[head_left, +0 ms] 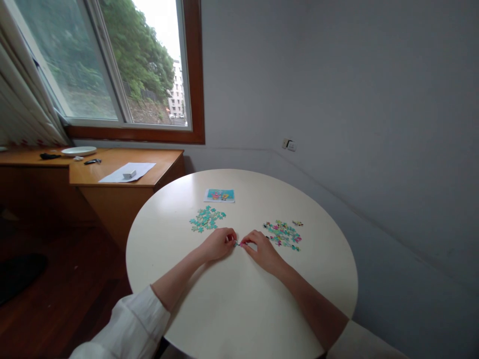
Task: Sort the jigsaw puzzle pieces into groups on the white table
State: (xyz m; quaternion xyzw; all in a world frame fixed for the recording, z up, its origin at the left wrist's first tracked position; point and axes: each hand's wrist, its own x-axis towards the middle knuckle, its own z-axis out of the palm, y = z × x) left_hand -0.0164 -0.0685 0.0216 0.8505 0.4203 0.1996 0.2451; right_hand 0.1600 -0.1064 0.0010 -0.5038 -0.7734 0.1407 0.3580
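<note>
Both hands rest on a round white table (pixel 239 309). My left hand (pixel 219 244) and my right hand (pixel 262 248) meet fingertip to fingertip, each pinching small puzzle pieces (pixel 237 243) between them. A heap of teal puzzle pieces (pixel 207 218) lies just beyond my left hand. A mixed-colour heap of pieces (pixel 283 234) lies beside my right hand. A small reference picture (pixel 220 195) lies flat farther back on the table.
A wooden desk (pixel 123 182) stands at the left under a window, carrying a white plate (pixel 79 150), a sheet of paper (pixel 127 172) and small items. A grey wall with a socket (pixel 289 145) runs behind. Dark wooden floor lies lower left.
</note>
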